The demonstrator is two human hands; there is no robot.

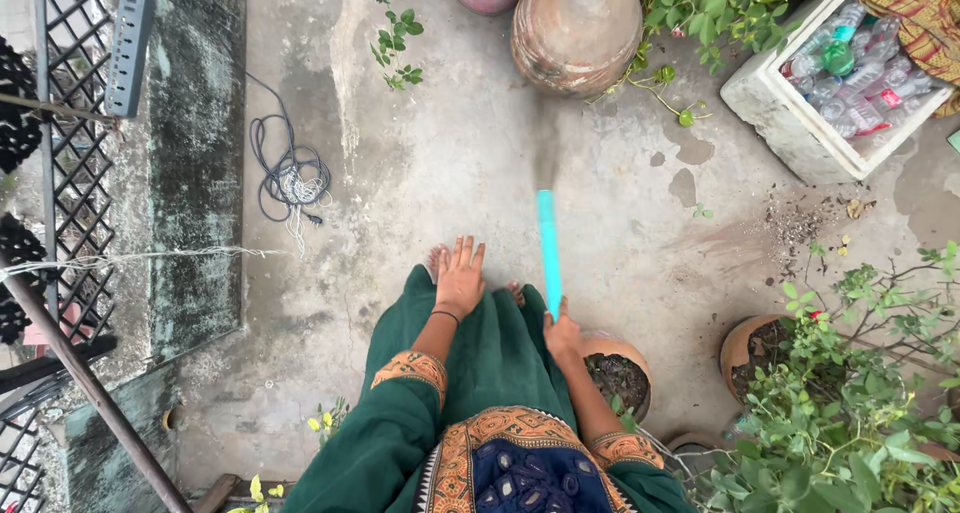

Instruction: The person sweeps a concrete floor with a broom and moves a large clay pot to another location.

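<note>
**Sweeping the concrete floor, broom stretched away from the body**

The right hand [562, 335] is closed around the near end of a turquoise broom handle [548, 241], while the left hand [460, 278] lies open and flat on the green skirt [480, 358] over the knee, holding nothing. The step in hand looks like a sweeping stroke — the far end of the broom is smeared into a grey blur [545, 153], so its bristles cannot be made out.

The handle's long axis runs near-to-far, almost straight up the view with a slight lean to the left; its working end points away from the person toward the large round clay pot [577, 28] at the far side. The broom sits over the middle of the concrete floor [440, 143].

By my judgement the next move calls for a firm one-handed grip and a stroke that stays clear of the small planter [620, 378] just beside the right hand — and of the scattered debris patch [810, 213] to the right.
</note>
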